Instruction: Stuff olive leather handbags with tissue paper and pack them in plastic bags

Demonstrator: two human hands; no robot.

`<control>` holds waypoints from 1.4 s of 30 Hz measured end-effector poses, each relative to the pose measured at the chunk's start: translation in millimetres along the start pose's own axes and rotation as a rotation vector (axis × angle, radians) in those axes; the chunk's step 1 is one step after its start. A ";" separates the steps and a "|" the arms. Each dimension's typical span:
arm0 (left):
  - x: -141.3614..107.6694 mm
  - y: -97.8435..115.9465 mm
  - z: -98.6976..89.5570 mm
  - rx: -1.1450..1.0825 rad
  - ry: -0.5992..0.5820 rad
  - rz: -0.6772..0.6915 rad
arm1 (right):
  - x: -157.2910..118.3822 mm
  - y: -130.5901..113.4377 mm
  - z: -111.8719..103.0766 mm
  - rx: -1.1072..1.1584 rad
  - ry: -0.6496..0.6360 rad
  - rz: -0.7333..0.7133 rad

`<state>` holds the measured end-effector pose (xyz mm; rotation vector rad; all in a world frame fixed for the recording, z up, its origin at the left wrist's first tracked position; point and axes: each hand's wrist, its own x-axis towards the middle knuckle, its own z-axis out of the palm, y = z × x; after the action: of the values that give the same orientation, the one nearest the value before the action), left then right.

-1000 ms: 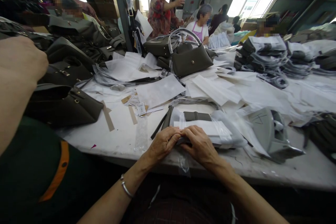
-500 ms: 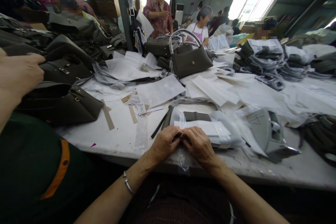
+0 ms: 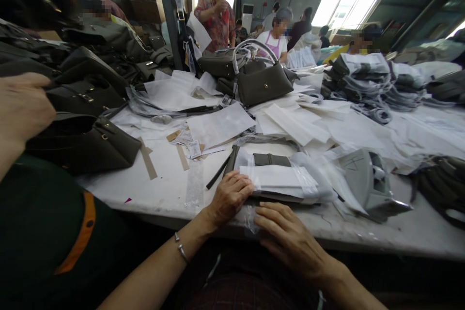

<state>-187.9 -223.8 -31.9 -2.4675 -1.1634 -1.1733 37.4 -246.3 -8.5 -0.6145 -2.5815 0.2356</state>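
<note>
A grey-green handbag (image 3: 271,160) lies flat in front of me, partly covered by white paper (image 3: 278,178) and clear plastic wrap. My left hand (image 3: 230,194) is closed on its near left corner, with the fingertips curled over the edge. Just below that corner, a strip of clear plastic (image 3: 250,220) hangs over the table edge. My right hand (image 3: 290,232) is beside this strip, fingers stretched out and slightly apart; I cannot tell whether they touch it. A thin dark strap (image 3: 220,172) sticks out at the bag's left.
A grey tape dispenser (image 3: 376,186) stands at the right on the white table (image 3: 163,193). Paper sheets (image 3: 221,125) and a handbag with a wrapped handle (image 3: 267,85) lie farther back. At left, a co-worker's hand (image 3: 25,111) is above dark bags (image 3: 90,140).
My hands were together at the bag's near edge. The right hand has come away, down and to the right, its fingers opening. My left hand remains at the corner.
</note>
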 end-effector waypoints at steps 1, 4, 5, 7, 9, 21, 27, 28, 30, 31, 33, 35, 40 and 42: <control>0.2 0.7 -0.6 -0.001 -0.004 0.000 | -4.9 -1.9 6.2 -0.039 -0.039 -0.009; -0.5 1.3 0.0 -0.008 -0.020 -0.013 | -7.6 -1.5 28.2 -0.103 0.015 0.003; -1.1 1.1 0.8 -0.014 -0.024 -0.016 | -5.1 0.0 33.9 -0.086 0.056 0.001; -2.1 0.7 2.7 -0.031 -0.025 -0.020 | 2.6 3.0 39.9 0.001 0.125 -0.022; -2.5 0.7 4.3 -0.039 -0.022 -0.022 | 10.9 4.8 39.6 0.118 0.189 -0.039; -0.8 5.6 8.1 0.027 0.010 -0.024 | 19.8 -6.5 9.9 0.251 0.142 -0.013; -6.9 8.5 3.8 -0.016 0.028 -0.087 | 52.2 14.9 -6.8 0.109 0.208 0.104; -7.4 9.3 1.0 -0.038 0.027 -0.117 | 57.9 20.2 -7.3 0.130 0.196 0.158; -7.2 11.3 -5.4 -0.099 -0.004 -0.188 | 69.4 30.4 -8.3 0.216 0.130 0.292; -6.4 12.5 -8.3 -0.129 -0.029 -0.225 | 75.2 35.0 -9.1 0.266 0.081 0.363; -3.6 15.3 -11.2 -0.167 -0.056 -0.304 | 86.4 43.1 -11.2 0.350 -0.030 0.480; 0.2 17.9 -9.0 -0.166 -0.028 -0.384 | 95.5 49.8 -12.7 0.394 -0.112 0.555; 8.6 19.8 8.4 -0.052 0.063 -0.504 | 101.2 60.9 -8.0 0.339 -0.133 0.587; 9.9 19.1 12.8 0.001 0.071 -0.505 | 97.8 62.3 -3.7 0.306 -0.122 0.554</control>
<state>-163.0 -225.4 -30.3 -2.1681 -1.8283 -1.3556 -14.0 -145.7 17.9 -1.2117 -2.3567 0.8507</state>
